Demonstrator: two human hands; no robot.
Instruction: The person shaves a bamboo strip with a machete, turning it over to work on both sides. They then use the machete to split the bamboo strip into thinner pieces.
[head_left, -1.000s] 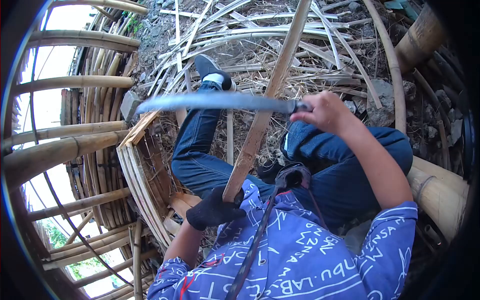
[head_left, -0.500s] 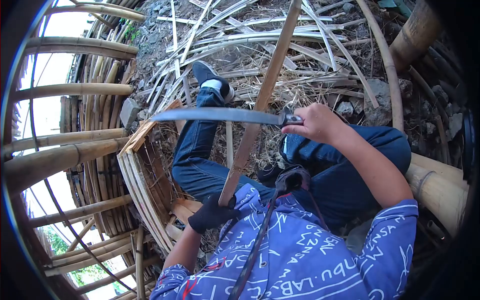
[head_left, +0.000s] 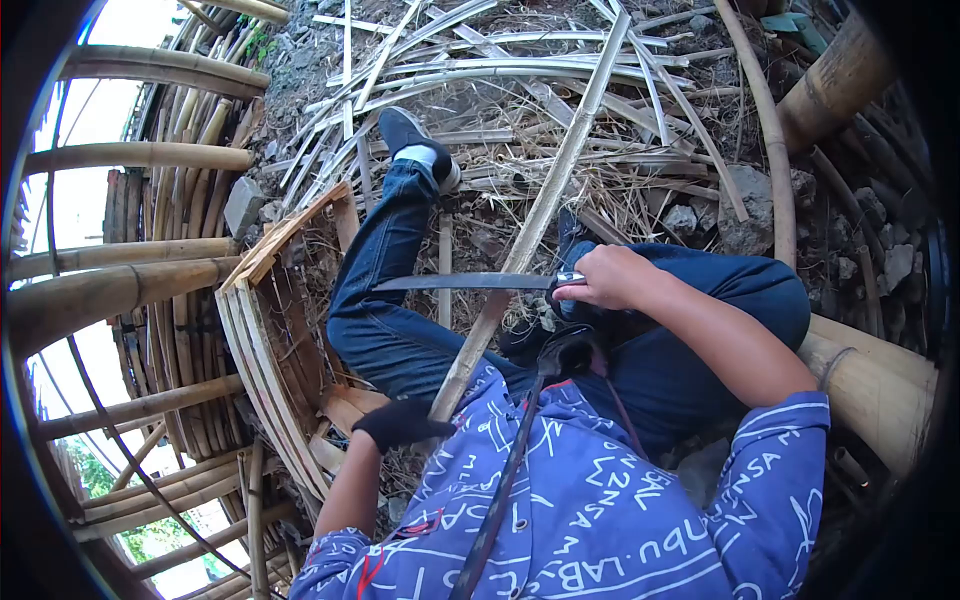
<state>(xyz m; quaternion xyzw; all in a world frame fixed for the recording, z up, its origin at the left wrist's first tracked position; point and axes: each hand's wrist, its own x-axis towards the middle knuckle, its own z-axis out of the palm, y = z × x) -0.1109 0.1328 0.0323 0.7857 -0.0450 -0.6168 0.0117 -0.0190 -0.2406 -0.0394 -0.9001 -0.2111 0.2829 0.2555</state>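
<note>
My right hand [head_left: 612, 276], bare, is wrapped round the handle of a long machete [head_left: 460, 282]. Its blade points left and crosses the bamboo strip [head_left: 545, 205]; whether edge and strip touch is hard to tell. The strip slants from my lap up and away to the right, its pale fibrous face showing. At its lower end, against my shirt, my left hand [head_left: 400, 424] in a black glove closes about the strip, its fingertips partly hidden. My jeans-clad legs are spread on either side, one shoe [head_left: 418, 148] stretched forward.
Split bamboo strips [head_left: 500, 75] and shavings litter the ground ahead. An angled wooden crate [head_left: 270, 370] stands beside my left leg. Thick bamboo poles [head_left: 120, 300] line the left; another bamboo pole [head_left: 870, 385] lies at right, near broken rocks [head_left: 750, 205].
The machete has come down closer to my body, its tip drawn back to the right. The strip has turned from its brown face to a pale one, and its far end has come into view.
</note>
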